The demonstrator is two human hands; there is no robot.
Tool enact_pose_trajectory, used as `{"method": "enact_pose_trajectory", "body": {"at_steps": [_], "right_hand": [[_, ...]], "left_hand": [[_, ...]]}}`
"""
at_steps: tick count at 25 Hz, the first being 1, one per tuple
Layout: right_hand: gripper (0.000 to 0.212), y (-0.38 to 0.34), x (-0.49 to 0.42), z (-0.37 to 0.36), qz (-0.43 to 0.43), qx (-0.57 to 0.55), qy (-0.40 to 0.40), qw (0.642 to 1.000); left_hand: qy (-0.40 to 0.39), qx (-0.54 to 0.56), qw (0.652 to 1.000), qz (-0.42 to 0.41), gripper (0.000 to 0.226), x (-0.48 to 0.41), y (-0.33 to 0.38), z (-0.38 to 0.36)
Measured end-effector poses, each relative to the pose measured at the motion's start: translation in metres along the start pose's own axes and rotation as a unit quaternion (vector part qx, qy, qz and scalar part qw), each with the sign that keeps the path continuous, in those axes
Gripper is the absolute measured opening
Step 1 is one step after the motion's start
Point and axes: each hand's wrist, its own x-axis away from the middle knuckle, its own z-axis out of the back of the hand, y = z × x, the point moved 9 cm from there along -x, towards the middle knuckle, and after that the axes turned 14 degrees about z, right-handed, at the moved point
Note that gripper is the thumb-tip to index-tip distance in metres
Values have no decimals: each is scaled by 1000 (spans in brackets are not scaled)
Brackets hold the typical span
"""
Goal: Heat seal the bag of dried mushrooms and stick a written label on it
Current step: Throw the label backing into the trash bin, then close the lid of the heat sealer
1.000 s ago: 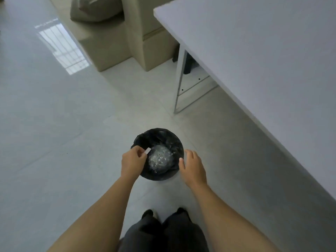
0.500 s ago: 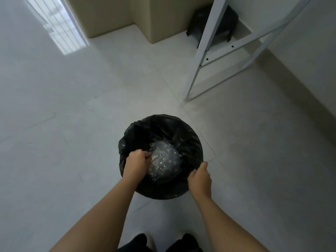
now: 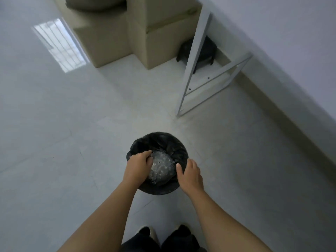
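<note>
I am standing over a small round bin lined with a black plastic bag (image 3: 164, 142), which sits on the pale glossy tiled floor (image 3: 72, 142) just ahead of my shoes (image 3: 147, 233). My left hand (image 3: 137, 165) is over the bin at its nine o'clock side, fingers curled down against a crumpled wad of clear crinkly plastic (image 3: 161, 167) lying inside. Whether I am pinching something small or only pressing on the wad I cannot tell; the fingertips are tucked out of sight. My right hand (image 3: 190, 174) is at the four o'clock edge, fingers loosely bent and holding nothing, the thumb close to or touching the liner's rim.

The bag of dried mushrooms, the sealer and the label are nowhere in this view. I judge they are up on the white table, of which only the white metal leg frame (image 3: 203, 70) shows at one o'clock, with a dark object (image 3: 200, 50) on the floor behind it and beige upholstered blocks (image 3: 145, 33) at twelve o'clock.

This looks like throwing away scrap, perhaps label backing. The risks are small: a sticky scrap could cling to my fingers and come back up with them, the springy plastic could push it back out, or my right hand could drag the loose liner off the rim.
</note>
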Motion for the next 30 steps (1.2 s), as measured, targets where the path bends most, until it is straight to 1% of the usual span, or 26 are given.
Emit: {"method": "enact_pose_trajectory", "body": {"at_steps": [2,6,9,11,13,16,18,22,24,25,28,30], "right_hand": [[60,-45,27,50,42,2,10,999],[53,-125,113,171,84,6,80,993],[48,-148,177,248,85,21,136,987],[49,-137,219,290,54,22,176,983],[54,-115,254,331,10,13,231,973],[55,-57,311,384,-67,2,319,945],[56,-19,352,411,-111,3,357,928],[60,66,447,456,-206,-3,438,875],[62,110,485,471,-244,-9,460,854],[63,130,499,479,-258,-11,462,849],[65,203,539,508,-293,-6,473,831],[68,261,560,534,-311,10,467,828]], "left_hand": [[10,-22,998,-50,37,31,39,50],[10,-62,989,-133,38,115,124,150],[0,-66,980,-189,41,182,186,196],[-20,-75,967,-244,43,231,234,205],[-46,-90,950,-294,45,270,283,196],[-88,-121,914,-376,49,321,356,156],[-106,-138,894,-413,50,355,392,128],[-158,-181,831,-501,52,449,462,61],[-185,-178,806,-534,52,491,496,32],[-195,-168,800,-542,52,506,512,21],[-222,-130,800,-542,50,539,565,-17],[-236,-122,800,-538,50,555,607,-54]]}}
